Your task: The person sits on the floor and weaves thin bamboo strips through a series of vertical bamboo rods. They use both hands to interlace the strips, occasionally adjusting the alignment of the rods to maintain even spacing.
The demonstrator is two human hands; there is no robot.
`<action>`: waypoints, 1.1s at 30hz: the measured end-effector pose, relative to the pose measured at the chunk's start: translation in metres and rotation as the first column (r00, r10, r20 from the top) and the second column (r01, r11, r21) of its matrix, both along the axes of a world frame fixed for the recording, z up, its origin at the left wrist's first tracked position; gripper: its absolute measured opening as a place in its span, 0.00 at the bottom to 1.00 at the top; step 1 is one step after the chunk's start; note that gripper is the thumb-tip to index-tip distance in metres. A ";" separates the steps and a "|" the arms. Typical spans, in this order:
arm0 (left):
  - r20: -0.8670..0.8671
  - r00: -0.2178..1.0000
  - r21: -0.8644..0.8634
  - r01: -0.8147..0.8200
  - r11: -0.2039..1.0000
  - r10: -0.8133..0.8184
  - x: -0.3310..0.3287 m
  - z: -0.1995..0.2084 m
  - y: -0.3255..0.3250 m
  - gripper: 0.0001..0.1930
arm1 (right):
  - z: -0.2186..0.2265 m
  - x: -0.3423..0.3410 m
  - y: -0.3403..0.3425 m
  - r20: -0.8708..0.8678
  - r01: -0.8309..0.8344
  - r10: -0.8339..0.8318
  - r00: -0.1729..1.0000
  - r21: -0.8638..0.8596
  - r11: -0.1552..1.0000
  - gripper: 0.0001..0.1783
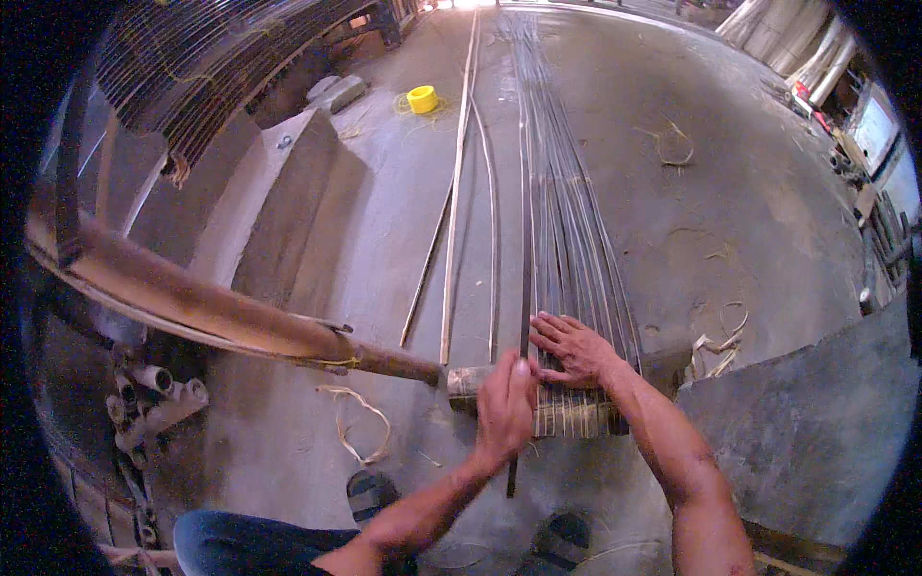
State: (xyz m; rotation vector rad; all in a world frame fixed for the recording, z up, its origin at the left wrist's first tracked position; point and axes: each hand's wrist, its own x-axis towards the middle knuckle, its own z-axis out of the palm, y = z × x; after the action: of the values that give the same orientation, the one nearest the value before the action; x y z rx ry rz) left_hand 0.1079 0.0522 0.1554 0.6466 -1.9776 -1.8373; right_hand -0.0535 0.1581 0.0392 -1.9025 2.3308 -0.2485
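Bamboo pole (221,317) lies at left. Left hand (504,403) pinches one dark strip (524,288), upright above the floor (749,211). Right hand (576,348), fingers spread flat, presses the strip bundle (567,211) just beside it.

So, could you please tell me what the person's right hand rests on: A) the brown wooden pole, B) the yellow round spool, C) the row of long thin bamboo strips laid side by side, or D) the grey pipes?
C: the right hand lies flat, fingers spread, on the row of long thin bamboo strips.
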 end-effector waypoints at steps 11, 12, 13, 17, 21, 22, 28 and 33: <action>0.076 0.996 0.447 0.000 0.894 -0.038 -0.065 -0.045 -0.045 0.11 | -0.005 -0.005 -0.005 -0.019 -0.013 0.013 1.000 -0.030 0.999 0.41; -0.012 1.000 0.280 0.016 0.960 -0.014 -0.065 -0.028 -0.034 0.11 | -0.007 -0.010 0.001 -0.031 -0.007 0.006 0.999 -0.015 1.000 0.41; -0.047 0.999 0.114 0.015 0.993 -0.009 -0.053 -0.019 -0.029 0.11 | -0.006 -0.010 0.003 -0.017 0.005 -0.006 1.000 -0.017 1.000 0.41; -0.005 1.000 0.148 -0.018 0.989 0.019 -0.036 -0.028 -0.014 0.15 | -0.003 -0.006 -0.002 0.001 0.009 -0.009 1.000 -0.024 1.000 0.41; 0.138 0.984 -0.200 -0.085 0.976 0.114 -0.036 -0.054 -0.035 0.17 | -0.004 -0.007 -0.006 -0.009 0.006 -0.006 1.000 -0.033 0.999 0.40; 0.136 0.984 -0.230 -0.077 0.970 0.111 -0.039 -0.059 -0.035 0.17 | -0.006 -0.006 -0.003 -0.008 0.013 -0.013 1.000 -0.018 1.000 0.40; -0.012 0.997 -0.460 -0.070 0.885 0.073 -0.087 -0.090 -0.080 0.19 | 0.000 -0.005 -0.006 -0.042 0.000 -0.002 0.999 -0.033 0.999 0.39; 0.079 0.997 -0.192 0.004 0.981 0.011 -0.124 -0.089 -0.090 0.21 | -0.004 -0.006 -0.001 -0.052 0.009 -0.010 0.999 -0.019 1.000 0.39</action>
State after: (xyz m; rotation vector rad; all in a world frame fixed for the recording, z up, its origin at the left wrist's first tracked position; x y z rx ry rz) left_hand -0.0158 -0.0381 0.0660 0.6724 -2.1698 -1.6147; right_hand -0.0597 0.1569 0.0355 -1.9295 2.3799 -0.2255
